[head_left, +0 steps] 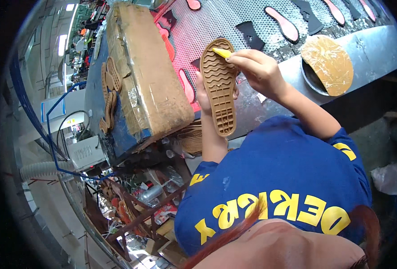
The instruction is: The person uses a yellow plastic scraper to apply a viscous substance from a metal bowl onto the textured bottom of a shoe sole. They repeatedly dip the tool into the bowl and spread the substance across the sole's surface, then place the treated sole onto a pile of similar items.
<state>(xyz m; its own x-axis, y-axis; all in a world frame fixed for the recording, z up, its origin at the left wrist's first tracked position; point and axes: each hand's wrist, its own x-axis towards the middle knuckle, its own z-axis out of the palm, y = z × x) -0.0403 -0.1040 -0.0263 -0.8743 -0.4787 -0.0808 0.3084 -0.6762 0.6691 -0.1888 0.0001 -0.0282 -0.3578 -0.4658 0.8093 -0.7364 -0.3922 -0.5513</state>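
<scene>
A brown rubber shoe sole (219,85) is held upright in front of a person in a blue shirt, seen from a camera worn on the head. The sole's long axis runs almost straight from twelve o'clock down to six o'clock, with the tread side, wavy grooves above and a small grid below, turned toward the viewer. The left hand (203,95) is behind it, gripping it about its middle; fingertips are seen at the sole's nine o'clock edge and a thumb tip at its three o'clock edge, so the hand is closed around the sole rather than spread. The right hand (257,68) is at the sole's two o'clock, its fingers pressed together in a pinch on a small yellow tool (222,52), perhaps a crayon or brush; its kind cannot be told. The tool's tip is laid against the tread near the sole's top end, at ten o'clock from the right hand, which is the nearer hand to that end. Beyond the hands, a mesh conveyor (216,22) carries red and dark flat shoe pieces. A taped cardboard box (147,76) is set at nine o'clock from the sole, and a round tub with a stained lid (327,65) at three o'clock.
</scene>
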